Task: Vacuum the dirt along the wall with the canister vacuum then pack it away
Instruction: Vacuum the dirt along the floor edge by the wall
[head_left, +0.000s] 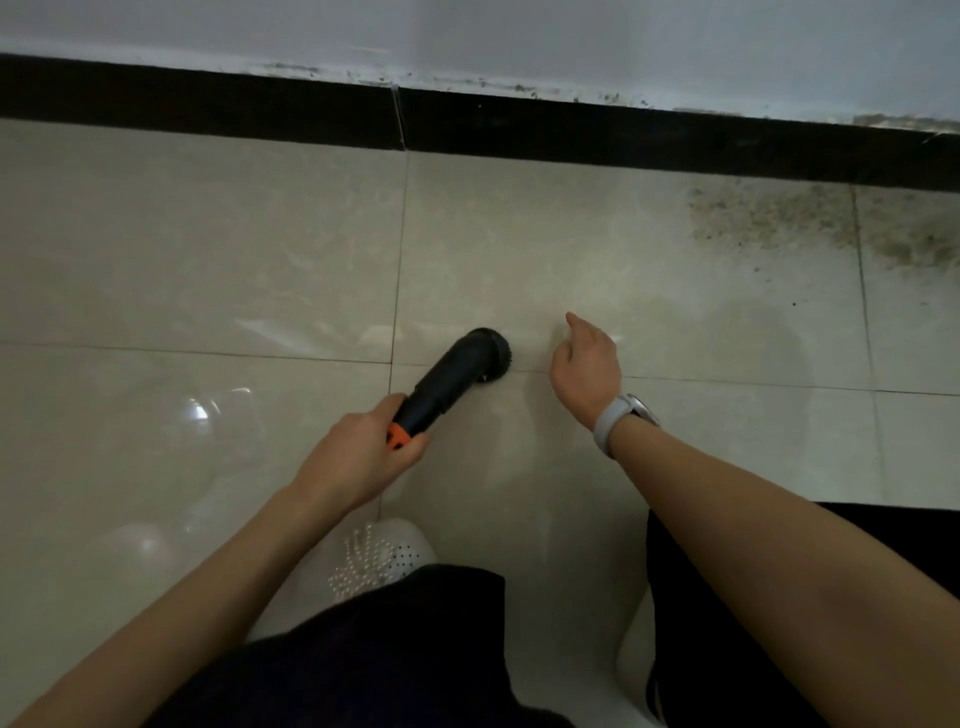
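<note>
On tile: nozzle (457, 376) in left hand (363, 457).

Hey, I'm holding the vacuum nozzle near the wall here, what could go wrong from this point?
1. The dirt patch lies by the black baseboard, well to the right of the brush nozzle; staying put would likely miss it.
2. The right hand hovers empty just beside the brush head and may get bumped if the nozzle swings right.
3. Scattered specks sit outside the main patch and are easily overlooked.
</note>
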